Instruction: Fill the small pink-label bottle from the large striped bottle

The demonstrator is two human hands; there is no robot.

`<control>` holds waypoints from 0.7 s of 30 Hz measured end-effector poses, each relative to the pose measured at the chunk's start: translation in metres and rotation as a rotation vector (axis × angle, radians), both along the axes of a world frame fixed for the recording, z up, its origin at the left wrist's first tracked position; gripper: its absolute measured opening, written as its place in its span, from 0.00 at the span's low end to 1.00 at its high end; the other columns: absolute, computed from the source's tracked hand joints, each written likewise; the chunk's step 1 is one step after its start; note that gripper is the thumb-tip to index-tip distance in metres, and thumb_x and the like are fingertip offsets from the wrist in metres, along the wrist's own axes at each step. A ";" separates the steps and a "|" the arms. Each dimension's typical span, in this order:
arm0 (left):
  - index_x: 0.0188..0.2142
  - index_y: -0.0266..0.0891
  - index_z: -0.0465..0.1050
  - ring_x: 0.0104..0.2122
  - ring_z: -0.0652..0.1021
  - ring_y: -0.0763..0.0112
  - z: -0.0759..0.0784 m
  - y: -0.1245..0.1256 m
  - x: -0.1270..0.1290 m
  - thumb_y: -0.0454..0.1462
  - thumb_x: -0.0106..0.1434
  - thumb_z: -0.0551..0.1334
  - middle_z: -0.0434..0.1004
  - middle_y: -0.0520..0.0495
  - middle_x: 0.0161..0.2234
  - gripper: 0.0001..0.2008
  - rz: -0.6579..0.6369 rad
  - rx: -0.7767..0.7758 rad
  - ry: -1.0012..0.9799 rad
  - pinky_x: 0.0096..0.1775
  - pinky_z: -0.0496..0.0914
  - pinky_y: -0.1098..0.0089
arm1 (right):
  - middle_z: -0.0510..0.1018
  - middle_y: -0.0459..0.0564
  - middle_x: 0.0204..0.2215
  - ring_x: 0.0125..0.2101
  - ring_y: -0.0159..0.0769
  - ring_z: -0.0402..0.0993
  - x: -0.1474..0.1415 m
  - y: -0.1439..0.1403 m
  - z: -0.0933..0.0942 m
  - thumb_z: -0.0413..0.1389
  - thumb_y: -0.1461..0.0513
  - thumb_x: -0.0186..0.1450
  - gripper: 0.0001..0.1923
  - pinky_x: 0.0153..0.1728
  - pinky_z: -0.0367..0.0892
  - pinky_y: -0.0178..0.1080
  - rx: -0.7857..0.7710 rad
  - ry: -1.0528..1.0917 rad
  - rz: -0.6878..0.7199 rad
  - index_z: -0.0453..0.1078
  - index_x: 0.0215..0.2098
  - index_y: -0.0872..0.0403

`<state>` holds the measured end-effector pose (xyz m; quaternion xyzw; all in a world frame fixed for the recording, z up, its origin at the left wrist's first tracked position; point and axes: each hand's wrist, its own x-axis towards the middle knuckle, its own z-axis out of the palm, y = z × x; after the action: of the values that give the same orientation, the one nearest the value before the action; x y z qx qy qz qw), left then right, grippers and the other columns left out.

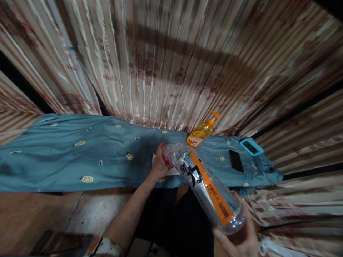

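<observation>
Your left hand [160, 161] grips the upper end of a large clear plastic bottle [207, 191] with a silver-and-orange label, tilted over the near edge of the teal-clothed worktop [64, 160]. Just beyond it stands an amber pump bottle [199, 134]. Your right hand [249, 237] clasps the large bottle's base; farther right lie a black phone [237, 161] and a light-blue-framed digital display [251, 147].

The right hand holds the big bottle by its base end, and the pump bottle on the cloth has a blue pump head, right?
Not quite: the pump head is orange, not blue, as the head view shows. The right hand does hold the big bottle by its base end, and the pump bottle is on the cloth.
</observation>
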<state>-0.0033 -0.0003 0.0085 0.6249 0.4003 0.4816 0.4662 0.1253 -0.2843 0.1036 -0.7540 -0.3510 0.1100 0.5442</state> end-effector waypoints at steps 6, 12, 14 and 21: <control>0.69 0.41 0.60 0.60 0.83 0.46 0.000 0.000 0.000 0.33 0.44 0.81 0.79 0.35 0.62 0.55 -0.004 0.006 -0.018 0.66 0.74 0.46 | 0.72 0.62 0.70 0.71 0.63 0.66 0.002 -0.002 -0.004 0.72 0.47 0.62 0.55 0.68 0.68 0.56 -0.004 -0.006 0.031 0.55 0.78 0.53; 0.69 0.41 0.60 0.63 0.81 0.44 0.000 0.000 0.000 0.32 0.43 0.81 0.77 0.34 0.64 0.56 -0.004 -0.012 -0.019 0.68 0.72 0.45 | 0.70 0.62 0.71 0.72 0.63 0.65 0.002 -0.001 -0.004 0.72 0.46 0.61 0.56 0.67 0.68 0.57 -0.010 -0.013 0.013 0.55 0.78 0.52; 0.69 0.41 0.60 0.63 0.80 0.45 0.000 0.000 0.000 0.32 0.43 0.81 0.77 0.34 0.64 0.56 -0.014 -0.013 -0.023 0.69 0.71 0.44 | 0.70 0.62 0.71 0.71 0.64 0.66 0.003 -0.001 -0.004 0.72 0.45 0.61 0.56 0.67 0.68 0.58 -0.009 -0.003 0.009 0.55 0.78 0.52; 0.70 0.42 0.60 0.63 0.81 0.45 -0.002 0.000 0.000 0.30 0.43 0.80 0.78 0.35 0.64 0.56 -0.012 -0.008 -0.013 0.68 0.72 0.44 | 0.72 0.61 0.70 0.73 0.63 0.62 0.006 0.000 -0.002 0.72 0.47 0.61 0.55 0.69 0.66 0.58 0.006 -0.049 0.031 0.56 0.78 0.52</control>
<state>-0.0033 0.0000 0.0064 0.6223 0.3952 0.4814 0.4742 0.1315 -0.2848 0.1014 -0.7492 -0.3761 0.0988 0.5362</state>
